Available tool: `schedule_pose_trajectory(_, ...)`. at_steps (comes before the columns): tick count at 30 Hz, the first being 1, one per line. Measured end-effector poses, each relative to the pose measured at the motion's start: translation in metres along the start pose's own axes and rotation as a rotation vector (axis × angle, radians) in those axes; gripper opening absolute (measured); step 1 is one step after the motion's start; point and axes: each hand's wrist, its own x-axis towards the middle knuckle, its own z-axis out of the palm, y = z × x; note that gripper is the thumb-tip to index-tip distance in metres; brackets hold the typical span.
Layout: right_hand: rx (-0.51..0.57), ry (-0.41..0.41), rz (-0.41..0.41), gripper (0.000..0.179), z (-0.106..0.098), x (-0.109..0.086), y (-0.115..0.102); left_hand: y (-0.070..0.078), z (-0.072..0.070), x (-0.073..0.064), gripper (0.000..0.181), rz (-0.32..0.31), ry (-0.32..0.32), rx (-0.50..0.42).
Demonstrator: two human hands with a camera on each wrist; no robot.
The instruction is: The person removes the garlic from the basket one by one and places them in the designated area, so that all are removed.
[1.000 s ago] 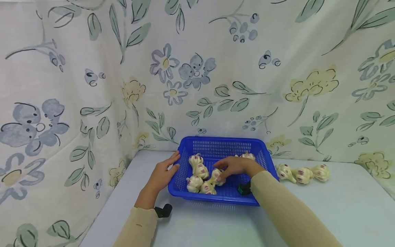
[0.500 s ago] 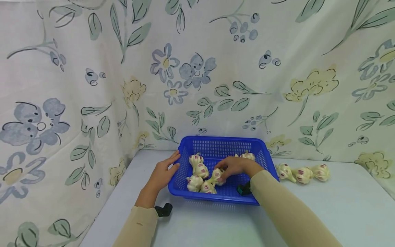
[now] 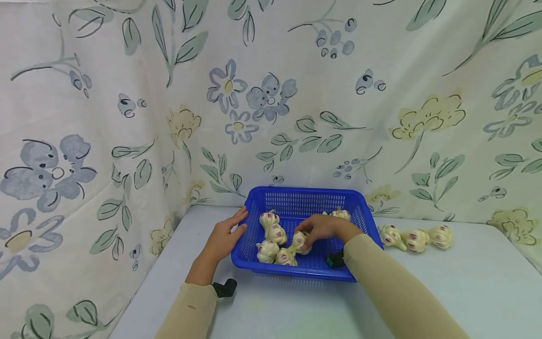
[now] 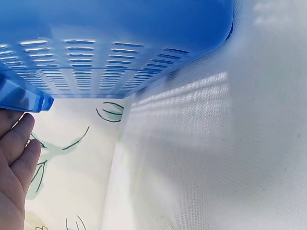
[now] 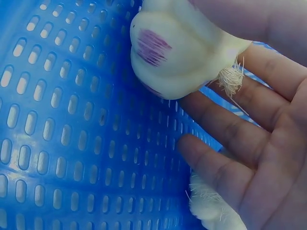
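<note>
From the lower edge of the head view, two arms in beige sleeves (image 3: 394, 278) reach forward. The left hand (image 3: 222, 238), left of centre, has its fingers extended and loose, fingertips at the left rim of a blue plastic basket (image 3: 292, 270). The right hand (image 3: 322, 227) reaches inside, thumb and fingers pinching a garlic bulb (image 3: 299, 241) near the basket's middle. In the right wrist view this bulb is plump and creamy white, streaked purple, with a tuft of pale roots. Four similar bulbs (image 3: 267, 252) cluster at the basket's left; another garlic head (image 3: 340, 214) lies toward its far right corner. The basket's sides are slotted, and it sits on a white tabletop (image 3: 292, 308). Just right of it, three more garlic bulbs (image 3: 417, 240) lie in a row. Behind hangs a pale curtain (image 3: 271, 155) printed with blue and yellow flowers and green leaves.
</note>
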Motion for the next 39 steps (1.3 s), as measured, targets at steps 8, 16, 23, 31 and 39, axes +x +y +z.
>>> schedule_pose_trajectory(8, 0.008, 0.005, 0.004, 0.060, 0.0010, 0.0015, 0.0013, -0.0006, 0.0001, 0.0002, 0.047, -0.001, 0.001, 0.010)
schedule_pose_trajectory(16, 0.012, 0.015, 0.011, 0.057, 0.0013, 0.0016, 0.0014, -0.0008, 0.0002, -0.0004, 0.047, -0.013, 0.003, 0.009)
schedule_pose_trajectory(23, 0.012, 0.031, 0.021, 0.056, 0.0003, 0.0005, 0.0012, -0.0020, 0.0007, 0.0003, 0.046, -0.016, 0.003, 0.007)
schedule_pose_trajectory(31, 0.028, 0.032, 0.020, 0.056, -0.0007, -0.0006, 0.0005, -0.0013, 0.0013, 0.0004, 0.046, -0.016, 0.009, 0.010)
schedule_pose_trajectory(39, 0.021, 0.040, 0.018, 0.056, -0.0006, -0.0012, 0.0005, -0.0028, 0.0016, 0.0002, 0.047, -0.025, 0.008, 0.005)
